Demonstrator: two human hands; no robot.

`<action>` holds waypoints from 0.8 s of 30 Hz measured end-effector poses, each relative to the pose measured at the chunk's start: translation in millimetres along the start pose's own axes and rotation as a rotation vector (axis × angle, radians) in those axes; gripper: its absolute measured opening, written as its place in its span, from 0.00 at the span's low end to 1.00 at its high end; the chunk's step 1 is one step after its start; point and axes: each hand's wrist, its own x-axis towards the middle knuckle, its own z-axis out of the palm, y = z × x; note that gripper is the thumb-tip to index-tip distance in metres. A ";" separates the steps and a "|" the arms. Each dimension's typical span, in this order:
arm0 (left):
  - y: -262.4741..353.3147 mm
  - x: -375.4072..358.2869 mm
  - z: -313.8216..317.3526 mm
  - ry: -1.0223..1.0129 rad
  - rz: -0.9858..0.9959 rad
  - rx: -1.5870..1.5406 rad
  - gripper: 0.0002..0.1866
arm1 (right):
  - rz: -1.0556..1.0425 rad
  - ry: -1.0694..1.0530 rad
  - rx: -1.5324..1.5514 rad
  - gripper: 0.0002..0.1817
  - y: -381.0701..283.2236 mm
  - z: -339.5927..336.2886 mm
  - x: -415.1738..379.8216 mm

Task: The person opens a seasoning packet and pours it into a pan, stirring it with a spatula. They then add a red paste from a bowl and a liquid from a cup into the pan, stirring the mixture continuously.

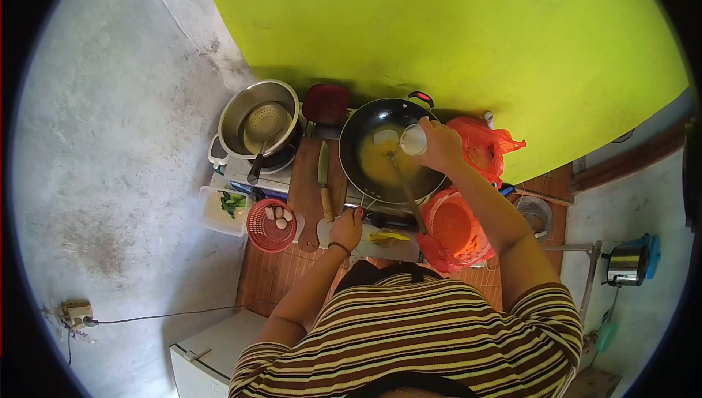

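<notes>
My right hand (441,145) is closed around a small clear cup (414,140), tilted over the black wok (351,151). Whitish liquid shows in the cup, and a pale patch lies just beside it in the wok. Yellowish liquid (376,167) fills the wok's bottom. A long-handled utensil (406,192) leans in it, its head under the liquid. My left hand (346,230) is low by the stove's front edge, beside the wooden cutting board (303,197); its fingers are largely hidden. On the board lies a knife (323,167), handle toward me, close to my left hand.
At left stand a steel pot (228,121) with a skimmer (265,124), a red basket (256,233) of pale pieces, and a clear container (212,211) with greens. A dark red bowl (326,104) sits behind the board. Red plastic bags (504,148) and an orange-red bucket (452,224) are at right.
</notes>
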 end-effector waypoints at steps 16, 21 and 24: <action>-2.0 5.2 -7.0 -0.066 -0.041 0.000 0.24 | -0.102 -0.022 -0.092 0.41 -5.9 5.3 -1.0; 4.8 2.9 -17.9 -0.002 0.075 0.233 0.24 | -0.101 -0.034 -0.124 0.41 -7.0 -0.5 -0.5; 23.8 -3.2 -32.6 -0.015 0.049 0.319 0.22 | -0.098 -0.019 -0.127 0.41 -4.5 -1.0 -1.2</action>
